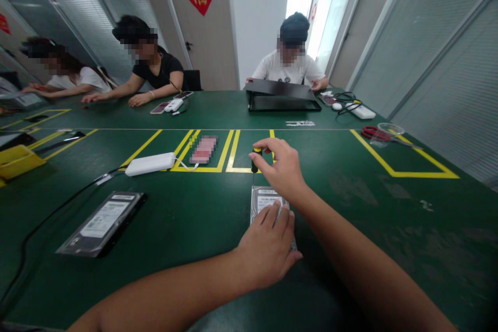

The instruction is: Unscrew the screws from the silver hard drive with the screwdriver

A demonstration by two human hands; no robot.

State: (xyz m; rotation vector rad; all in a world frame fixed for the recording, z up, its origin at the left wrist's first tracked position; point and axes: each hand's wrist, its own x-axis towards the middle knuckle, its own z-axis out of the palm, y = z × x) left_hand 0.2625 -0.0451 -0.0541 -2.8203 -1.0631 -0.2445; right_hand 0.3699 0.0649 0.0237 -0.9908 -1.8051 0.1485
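Observation:
A hard drive [262, 195] with a white label lies on the green table in front of me. My left hand [268, 244] rests over it, gripping it with fingers on the label and thumb by the right side, so much of the drive is hidden. My right hand [282, 166] pinches the handle of a black and yellow screwdriver [254, 162] between thumb and fingers. The screwdriver stands upright, its thin shaft reaching the drive's far left corner. Whether the tip sits in a screw is too small to tell.
Another hard drive [103, 220] in a clear bag lies to the left. Beyond it are a white power strip [150, 164] with a black cable and a phone [204, 149]. Red-handled scissors [375, 134] lie right. Across the table, a person [290, 65] holds a black panel [282, 91].

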